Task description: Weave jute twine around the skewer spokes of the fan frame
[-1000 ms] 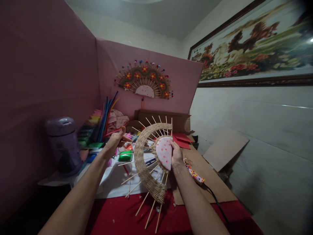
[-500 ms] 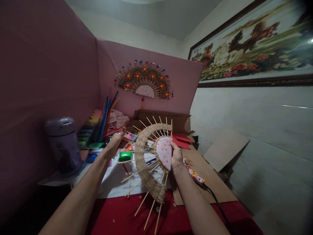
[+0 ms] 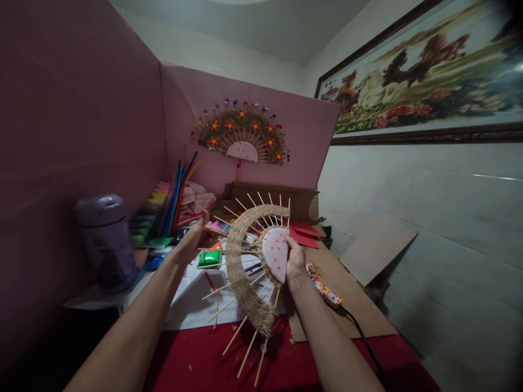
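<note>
A half-round fan (image 3: 237,267) is held up on its side over the table, its straight edge facing right. Its band is woven from tan straw-like cord, and thin wooden sticks radiate out past it. At its centre is a white half-disc (image 3: 274,253) with red dots. My right hand (image 3: 295,260) grips this half-disc along the straight edge, thumb on the front. On the other side, my left hand (image 3: 199,233) is open, thumb raised and fingers stretched toward the stick ends. Whether those fingertips touch a stick, I cannot tell.
A decorated fan (image 3: 241,136) with flowers hangs on the pink panel behind. Right of my hands, a flower-patterned tool (image 3: 326,289) with a black cord lies on cardboard (image 3: 355,310), near red sheets (image 3: 302,235). At left are a purple flask (image 3: 107,245), pipe cleaners (image 3: 176,196) and a green packet (image 3: 210,258).
The fan has tilted slightly, its lower sticks shifting a little left and up. My left hand has moved slightly, its fingers still stretched out; my right hand keeps its grip.
</note>
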Motion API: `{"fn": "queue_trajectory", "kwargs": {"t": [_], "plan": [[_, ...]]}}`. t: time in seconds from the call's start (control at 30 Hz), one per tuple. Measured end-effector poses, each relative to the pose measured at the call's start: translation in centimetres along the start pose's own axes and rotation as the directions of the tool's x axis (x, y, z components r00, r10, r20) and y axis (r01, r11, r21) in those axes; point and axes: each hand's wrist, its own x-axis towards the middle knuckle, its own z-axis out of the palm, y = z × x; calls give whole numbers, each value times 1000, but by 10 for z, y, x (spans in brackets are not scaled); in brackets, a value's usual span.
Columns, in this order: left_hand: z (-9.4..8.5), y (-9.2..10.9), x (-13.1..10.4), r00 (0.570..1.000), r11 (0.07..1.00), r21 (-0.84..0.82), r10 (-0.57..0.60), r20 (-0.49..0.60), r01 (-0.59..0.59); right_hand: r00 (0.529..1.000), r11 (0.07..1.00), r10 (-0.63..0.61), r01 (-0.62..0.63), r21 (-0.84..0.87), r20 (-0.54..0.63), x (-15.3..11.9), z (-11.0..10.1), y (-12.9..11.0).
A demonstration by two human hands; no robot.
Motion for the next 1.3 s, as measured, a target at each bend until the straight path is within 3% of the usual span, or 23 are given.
{"fn": "queue_trajectory", "kwargs": {"t": [0.3,0.57,0.83,1.3], "plan": [[2,3,-4,999,999,-6,-43,21,43,999,998,-42,43,-37,32,5,-5,2],[0,3,-4,996,996,37,-77,-45,79,990,989,-142,141,-47,-19,6,-5,-2],[-5,1,-2,999,997,77,26,-20,-25,952,949,-304,298,-101,-48,1,-1,-7],[-4,5,-4,991,968,225,122,-48,-108,941,941,-331,324,-100,-67,-5,3,-11]]}}
